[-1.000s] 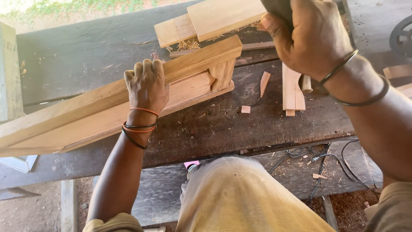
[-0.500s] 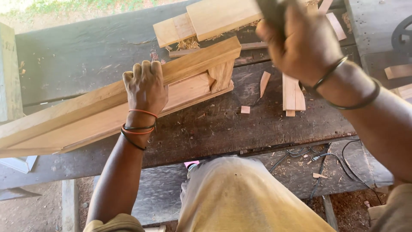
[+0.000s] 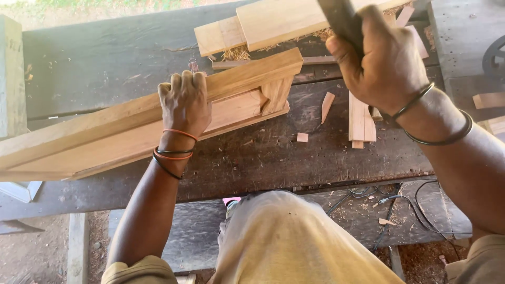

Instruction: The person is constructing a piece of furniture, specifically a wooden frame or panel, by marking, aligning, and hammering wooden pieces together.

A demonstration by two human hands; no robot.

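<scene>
**A:** What does the head camera show, and what has changed since the earlier frame?

**B:** Looking down at a dark, weathered workbench (image 3: 131,63). The right hand (image 3: 384,66) is fisted around a dark tool handle (image 3: 342,21); the tool's head is cut off by the top edge. Half a second ago that hand sat a little higher and further right; now it has come slightly down and left. The left hand (image 3: 184,102) has not moved.

**A:** What is the left hand doing?

**B:** Its fingers are curled together over the top edge of a long moulded timber frame piece (image 3: 105,134), pressing it onto the bench. Thin bangles circle both wrists.

**A:** How does that timber lie?

**B:** Its long axis runs diagonally, from the lower left edge of view up towards the bench's middle. The notched, jointed end (image 3: 273,87) points up and right, just left of the raised right hand.

**A:** Anything else nearby?

**B:** Pale wood blocks (image 3: 273,23) lie beyond the joint, small offcuts (image 3: 360,118) below the right hand, and black cables (image 3: 400,202) on a lower board.
</scene>
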